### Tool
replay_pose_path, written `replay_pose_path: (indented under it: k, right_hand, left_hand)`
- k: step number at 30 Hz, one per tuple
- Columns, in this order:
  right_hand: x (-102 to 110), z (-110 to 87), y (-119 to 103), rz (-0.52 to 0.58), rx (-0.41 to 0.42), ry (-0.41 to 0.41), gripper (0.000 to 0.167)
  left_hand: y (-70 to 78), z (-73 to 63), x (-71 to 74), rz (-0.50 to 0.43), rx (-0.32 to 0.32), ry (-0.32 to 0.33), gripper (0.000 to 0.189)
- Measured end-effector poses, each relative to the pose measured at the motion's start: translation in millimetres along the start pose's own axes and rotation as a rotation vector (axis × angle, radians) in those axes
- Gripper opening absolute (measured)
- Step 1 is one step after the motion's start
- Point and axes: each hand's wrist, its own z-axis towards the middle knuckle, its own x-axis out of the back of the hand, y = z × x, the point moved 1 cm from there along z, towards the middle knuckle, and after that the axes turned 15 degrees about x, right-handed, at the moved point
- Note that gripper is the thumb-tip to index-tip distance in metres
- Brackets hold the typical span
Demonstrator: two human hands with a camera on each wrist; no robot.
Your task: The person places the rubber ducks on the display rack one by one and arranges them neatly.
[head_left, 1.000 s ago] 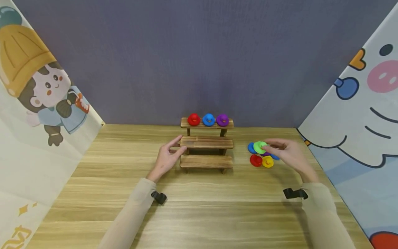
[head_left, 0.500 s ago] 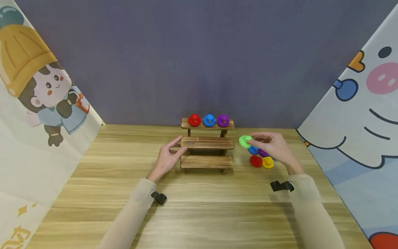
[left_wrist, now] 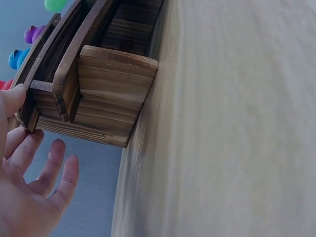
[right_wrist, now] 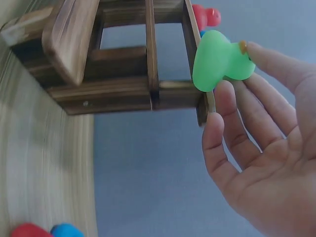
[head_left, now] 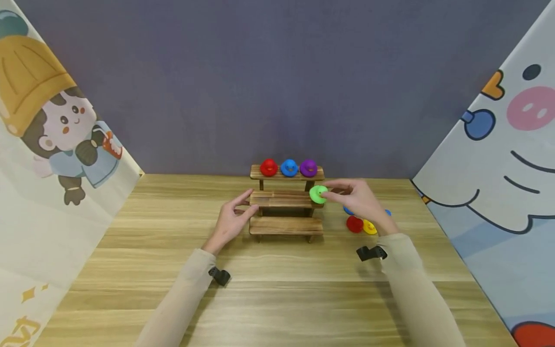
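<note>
A three-step wooden shelf stands at the middle of the table. My left hand holds the left end of its middle step, thumb at the front edge and index finger at the back. My right hand pinches a green rubber duck between thumb and fingers, over the right end of that middle step. From the right wrist view, the green duck hides part of the shelf's edge. On the top step sit a red duck, a blue duck and a purple duck in a row.
Right of the shelf, a red duck and a yellow duck lie on the wooden table. Blue pieces show behind them, partly covered by my right hand. A grey wall rises behind, with printed panels at both sides.
My right hand has lifted the green duck from the pile and carried it left to the shelf's middle step. The left hand keeps its place on the shelf.
</note>
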Motion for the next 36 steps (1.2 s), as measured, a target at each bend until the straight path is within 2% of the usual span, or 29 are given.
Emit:
replay_pose_path:
  k: [7,16,26,36]
  right_hand:
    - [-11.9,12.7,-9.3,0.042,0.021,-0.029,0.039]
    - [-33.2,30.4,-20.2,0.038,0.071,-0.058,0.037]
    - [-66.4,49.4,-29.8,0.074,0.101,-0.088,0.038]
    - [-88.1,62.1,-35.9,0.084,0.131,-0.114,0.038]
  left_hand:
    - [-0.5,0.2,-1.3,-0.005,-0.004,0.001,0.057]
    - [-1.1,-0.3,-0.6,-0.007,-0.025,-0.002,0.056]
    - [-1.4,1.0,0.0,-0.007,-0.012,-0.005,0.057]
    - [-1.5,1.2,0.3,-0.020,-0.002,-0.015,0.058]
